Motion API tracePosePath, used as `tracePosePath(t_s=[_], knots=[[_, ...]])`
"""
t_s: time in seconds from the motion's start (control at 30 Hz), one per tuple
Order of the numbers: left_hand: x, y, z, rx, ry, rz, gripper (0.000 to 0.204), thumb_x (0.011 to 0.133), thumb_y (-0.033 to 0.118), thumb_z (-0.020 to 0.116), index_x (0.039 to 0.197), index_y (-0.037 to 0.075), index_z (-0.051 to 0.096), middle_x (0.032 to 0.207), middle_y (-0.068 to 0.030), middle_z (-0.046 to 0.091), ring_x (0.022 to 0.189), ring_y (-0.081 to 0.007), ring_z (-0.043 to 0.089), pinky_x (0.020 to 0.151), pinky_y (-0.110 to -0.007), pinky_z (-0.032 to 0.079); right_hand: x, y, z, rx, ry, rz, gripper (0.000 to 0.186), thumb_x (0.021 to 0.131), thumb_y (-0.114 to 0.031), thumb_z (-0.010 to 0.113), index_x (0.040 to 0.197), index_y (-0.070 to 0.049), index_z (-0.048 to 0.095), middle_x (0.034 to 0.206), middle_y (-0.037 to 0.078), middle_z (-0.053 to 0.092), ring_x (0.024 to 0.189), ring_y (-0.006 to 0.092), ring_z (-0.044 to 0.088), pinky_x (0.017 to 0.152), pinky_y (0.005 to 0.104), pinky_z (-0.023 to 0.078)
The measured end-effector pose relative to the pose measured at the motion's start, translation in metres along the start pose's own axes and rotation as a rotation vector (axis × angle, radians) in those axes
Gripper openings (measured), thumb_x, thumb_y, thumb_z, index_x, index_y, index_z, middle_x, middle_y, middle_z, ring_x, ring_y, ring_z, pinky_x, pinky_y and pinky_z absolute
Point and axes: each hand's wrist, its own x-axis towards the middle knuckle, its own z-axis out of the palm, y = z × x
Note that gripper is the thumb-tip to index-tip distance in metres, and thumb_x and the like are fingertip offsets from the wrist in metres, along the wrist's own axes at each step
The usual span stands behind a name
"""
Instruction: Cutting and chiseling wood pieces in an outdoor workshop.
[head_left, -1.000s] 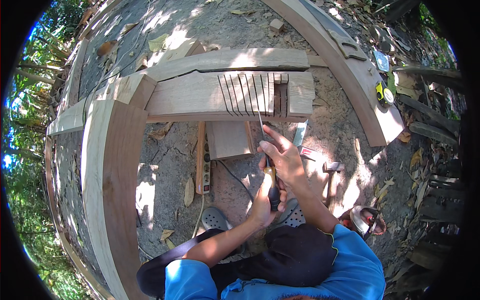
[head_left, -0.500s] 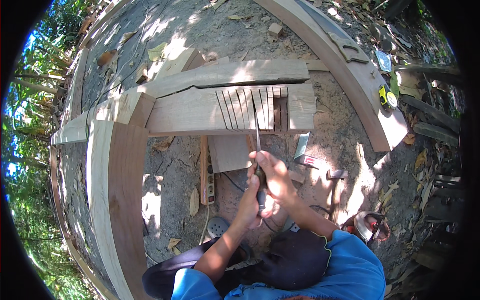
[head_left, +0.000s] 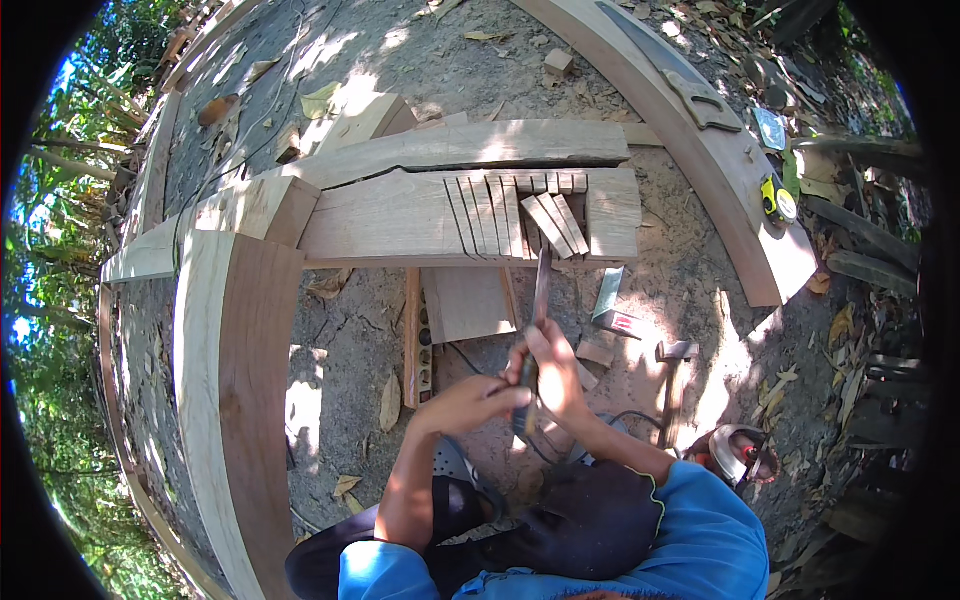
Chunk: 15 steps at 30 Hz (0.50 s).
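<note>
My right hand (head_left: 556, 372) is wrapped round the handle of a chisel (head_left: 542, 295), whose blade points away from me. The blade's tip is at the near edge of a notched timber beam (head_left: 375, 222). Several parallel saw cuts cross the beam's face. In the notch, a few loosened wood slats (head_left: 552, 224) lie slanted, with short stubs left along the far side. My left hand (head_left: 465, 403) is beside the chisel's handle, its fingers stretched out toward it and their tips at the handle.
A thick beam (head_left: 262, 400) stands at left. At right a curved timber (head_left: 690, 140) carries a handsaw (head_left: 700, 100) and a yellow tape measure (head_left: 777, 198). A hammer (head_left: 674, 385), a try square (head_left: 612, 305), a circular saw (head_left: 738, 455) and a power strip (head_left: 424, 365) lie on the ground.
Wood slats in the notch have come loose and tilted, widening the gap. The chisel has drawn back and slightly right. My left hand has loosened from the handle and shifted left.
</note>
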Motion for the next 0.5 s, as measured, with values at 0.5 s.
tracePosePath(t_s=[0.5], knots=[[0.119, 0.09, 0.005, 0.979, 0.791, 0.72, 0.045, 0.091, 0.037, 0.064, 0.123, 0.006, 0.059, 0.137, -0.0183, 0.054, 0.134, -0.039, 0.044, 0.111, -0.055, 0.034, -0.069, -0.03, -0.087, -0.25, 0.258, -0.253, 0.024, 0.104, -0.025, 0.051, 0.115, -0.004, 0.046, 0.073, 0.004, 0.055, 0.062, 0.0098, 0.053, 0.06, 0.0244, 0.047]])
